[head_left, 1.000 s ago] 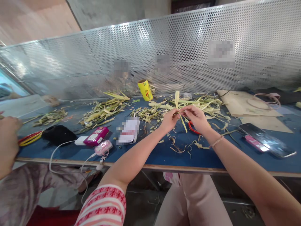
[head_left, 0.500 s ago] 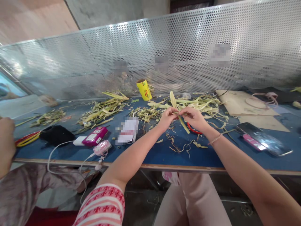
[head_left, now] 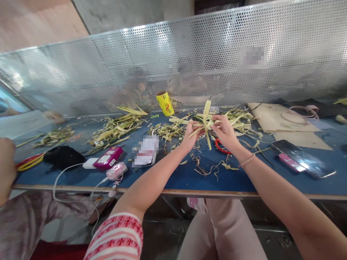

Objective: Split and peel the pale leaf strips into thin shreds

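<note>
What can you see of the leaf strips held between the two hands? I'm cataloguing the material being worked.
The leaf strips are pale yellow-green, flat and narrow, like palm or corn leaf. Several cross at one spot: one stands upright, its lower end hanging down, while others run sideways. The left hand pinches them from one side and the right hand from the other, holding them raised above the blue table, in front of a pile of similar loose strips.

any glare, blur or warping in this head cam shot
Head view: bright glare patches on the perforated metal screen and a reflection on the phone; strong wide-angle warping bends the blue table edge and stretches the forearms; several small areas are deliberately blurred out; the left hand, right hand and the leaf strips they pinch are fairly sharp; lighting is soft, shadows faint.
</note>
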A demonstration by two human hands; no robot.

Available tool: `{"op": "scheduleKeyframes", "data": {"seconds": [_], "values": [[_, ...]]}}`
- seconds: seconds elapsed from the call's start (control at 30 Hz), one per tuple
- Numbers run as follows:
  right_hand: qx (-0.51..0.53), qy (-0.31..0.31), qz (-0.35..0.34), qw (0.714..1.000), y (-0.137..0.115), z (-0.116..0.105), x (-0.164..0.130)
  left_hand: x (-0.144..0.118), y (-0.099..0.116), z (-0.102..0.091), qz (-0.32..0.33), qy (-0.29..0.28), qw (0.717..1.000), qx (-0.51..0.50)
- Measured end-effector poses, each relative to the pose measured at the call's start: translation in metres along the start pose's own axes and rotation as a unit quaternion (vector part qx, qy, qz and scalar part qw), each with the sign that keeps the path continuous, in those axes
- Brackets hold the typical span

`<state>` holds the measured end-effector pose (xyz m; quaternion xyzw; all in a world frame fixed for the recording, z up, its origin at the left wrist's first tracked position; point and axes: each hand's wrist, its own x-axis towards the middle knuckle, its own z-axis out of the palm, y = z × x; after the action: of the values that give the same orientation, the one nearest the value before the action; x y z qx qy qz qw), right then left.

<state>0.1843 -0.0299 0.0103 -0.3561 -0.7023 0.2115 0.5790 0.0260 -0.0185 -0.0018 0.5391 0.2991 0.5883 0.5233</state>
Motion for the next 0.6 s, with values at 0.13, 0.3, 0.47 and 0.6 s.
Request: {"op": "scheduleKeyframes", "data": {"seconds": [0.13,0.3,0.47,0.6], "values": [[-0.004,0.014,0.026,1.0,0.001,0.002,0.001,-0.002,-0.003,0.0,0.006,-0.048,0.997,0.058],[-0.001,-0.02,0.016,1.0,-0.002,0.003,0.002,-0.006,0.005,0.003,0.053,-0.088,0.983,0.154],[-0.051,-0.042,-0.041,0.997,-0.016,0.005,-0.003,-0.014,0.012,0.01,0.092,-0.072,0.964,0.24],[-0.123,-0.044,-0.165,0.978,-0.035,0.003,-0.01,-0.015,0.005,0.01,0.134,-0.07,0.951,0.269]]}}
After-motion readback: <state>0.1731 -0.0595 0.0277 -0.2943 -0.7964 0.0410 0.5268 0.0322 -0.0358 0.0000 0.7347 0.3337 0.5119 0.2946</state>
